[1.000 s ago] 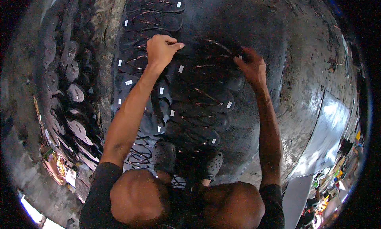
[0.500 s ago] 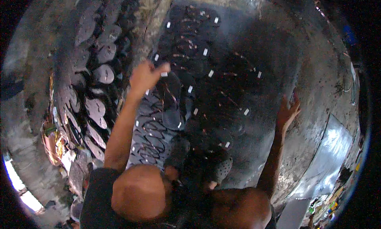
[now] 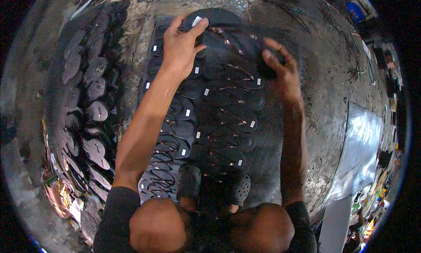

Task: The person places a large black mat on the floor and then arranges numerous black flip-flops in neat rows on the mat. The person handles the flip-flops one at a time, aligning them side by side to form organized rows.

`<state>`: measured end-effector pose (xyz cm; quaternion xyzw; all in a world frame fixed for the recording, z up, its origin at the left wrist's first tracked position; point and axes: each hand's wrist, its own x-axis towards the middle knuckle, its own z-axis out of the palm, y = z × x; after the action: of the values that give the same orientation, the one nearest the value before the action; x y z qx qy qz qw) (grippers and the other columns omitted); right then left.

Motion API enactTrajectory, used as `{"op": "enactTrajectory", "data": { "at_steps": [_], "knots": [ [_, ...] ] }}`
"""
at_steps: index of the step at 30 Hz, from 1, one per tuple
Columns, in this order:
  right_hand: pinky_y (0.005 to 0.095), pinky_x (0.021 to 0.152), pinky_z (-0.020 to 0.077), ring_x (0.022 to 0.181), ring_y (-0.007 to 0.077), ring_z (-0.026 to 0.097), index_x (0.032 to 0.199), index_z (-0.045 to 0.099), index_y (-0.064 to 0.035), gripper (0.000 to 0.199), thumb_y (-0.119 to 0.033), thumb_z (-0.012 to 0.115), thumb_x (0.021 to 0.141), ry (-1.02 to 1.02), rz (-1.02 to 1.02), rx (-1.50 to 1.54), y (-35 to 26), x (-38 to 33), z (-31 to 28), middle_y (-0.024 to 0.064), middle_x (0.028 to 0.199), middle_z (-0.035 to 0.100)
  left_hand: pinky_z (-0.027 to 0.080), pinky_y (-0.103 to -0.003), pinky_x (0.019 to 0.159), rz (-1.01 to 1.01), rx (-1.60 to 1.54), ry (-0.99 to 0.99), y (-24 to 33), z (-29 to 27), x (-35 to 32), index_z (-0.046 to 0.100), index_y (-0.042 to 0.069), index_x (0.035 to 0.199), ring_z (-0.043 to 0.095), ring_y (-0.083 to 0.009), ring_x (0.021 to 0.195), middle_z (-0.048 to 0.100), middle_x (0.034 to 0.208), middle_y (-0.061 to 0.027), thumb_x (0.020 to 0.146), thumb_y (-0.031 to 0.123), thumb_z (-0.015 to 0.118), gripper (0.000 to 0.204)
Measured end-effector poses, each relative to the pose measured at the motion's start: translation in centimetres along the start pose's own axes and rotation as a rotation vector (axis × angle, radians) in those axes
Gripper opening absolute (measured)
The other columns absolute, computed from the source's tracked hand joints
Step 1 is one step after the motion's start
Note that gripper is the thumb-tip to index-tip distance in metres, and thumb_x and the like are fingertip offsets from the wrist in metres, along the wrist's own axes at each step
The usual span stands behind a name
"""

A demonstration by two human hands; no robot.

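Beyond the laid-out rows, my left hand (image 3: 179, 53) is closed at the left end of a dark flip-flop (image 3: 219, 17). One finger presses on its white tag (image 3: 197, 21); the fingertips behind the sole are hidden. Brown shiny straps (image 3: 227, 40) show blurred between my hands. To the right of them my right hand (image 3: 286, 73) is apart from the left, its thumb and forefinger spread, smeared a little by motion. Nearer me, tagged flip-flops (image 3: 237, 141) lie overlapping in a column, and another column of flip-flops (image 3: 186, 106) runs alongside on the left.
A long heap of loose dark soles (image 3: 97, 110) lies to the left. At right, a shiny grey sheet (image 3: 357, 150) rests on the stained floor (image 3: 322, 121). My feet in dark clogs (image 3: 242, 189) stand at the near end of the rows. Mixed scraps (image 3: 368, 222) lie at the lower right.
My left hand has moved farther away and right, onto a flip-flop. The right hand has come inward and farther out, toward the left hand. The whole view has shifted.
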<state>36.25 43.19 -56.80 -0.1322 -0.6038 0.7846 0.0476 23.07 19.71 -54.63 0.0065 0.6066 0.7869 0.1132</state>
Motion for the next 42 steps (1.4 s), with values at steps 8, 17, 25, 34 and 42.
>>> {"op": "enactTrajectory", "data": {
  "at_steps": [8, 17, 25, 34, 42],
  "knots": [
    [0.0333, 0.095, 0.0556, 0.104, 0.0174, 0.069, 0.140, 0.063, 0.0002, 0.055, -0.027, 0.082, 0.096, -0.087, 0.121, -0.484, 7.7, 9.9, -9.6, 0.0091, 0.121, 0.073, 0.064, -0.030, 0.082, -0.125, 0.482, -0.182, -11.5, -4.4, 8.9, 0.067, -0.013, 0.127, 0.074, -0.0169, 0.081, 0.076, 0.101, -0.0143, 0.085, 0.013, 0.091, 0.055],
    [0.0377, 0.098, 0.0579, 0.110, 0.0223, 0.070, 0.136, 0.065, 0.0002, 0.054, -0.022, 0.086, 0.091, 0.090, 0.087, -0.550, 15.3, 11.0, -11.6, 0.0123, 0.123, 0.073, 0.060, -0.042, 0.080, 0.056, 1.151, -0.143, -15.7, -4.8, 9.8, 0.085, 0.009, 0.098, 0.078, -0.0336, 0.084, 0.080, 0.088, -0.0141, 0.079, 0.032, 0.089, 0.030],
    [0.0397, 0.100, 0.0560, 0.113, 0.0271, 0.072, 0.135, 0.068, -0.0043, 0.057, -0.029, 0.087, 0.088, 0.148, -0.055, -0.854, 12.9, 10.7, -7.0, 0.0145, 0.125, 0.074, 0.058, -0.051, 0.070, 0.188, 1.300, -0.049, -16.3, -5.6, 8.6, 0.081, 0.014, 0.080, 0.075, -0.0372, 0.085, 0.077, 0.086, -0.0138, 0.087, 0.029, 0.080, 0.016],
    [0.0561, 0.115, 0.0399, 0.131, 0.0402, 0.056, 0.144, 0.064, -0.0121, 0.069, -0.048, 0.084, 0.089, 0.597, -0.418, -1.381, 16.1, 9.2, -16.6, 0.0206, 0.143, 0.061, 0.050, -0.052, 0.104, 0.483, 0.998, -0.234, -9.5, -7.1, 8.4, 0.076, 0.008, 0.109, 0.064, -0.0406, 0.117, 0.072, 0.115, -0.0177, 0.086, 0.024, 0.078, 0.028],
    [0.0500, 0.098, 0.0555, 0.115, 0.0370, 0.067, 0.146, 0.059, 0.0005, 0.058, -0.026, 0.076, 0.097, 0.581, -0.114, -1.004, 16.5, -9.9, -26.9, 0.0264, 0.143, 0.060, 0.041, -0.053, 0.113, 0.403, 1.546, 0.617, 2.8, -29.2, -9.3, 0.051, 0.003, 0.146, 0.048, -0.0433, 0.135, 0.054, 0.141, -0.0204, 0.084, 0.018, 0.084, 0.072]
  ]
}}
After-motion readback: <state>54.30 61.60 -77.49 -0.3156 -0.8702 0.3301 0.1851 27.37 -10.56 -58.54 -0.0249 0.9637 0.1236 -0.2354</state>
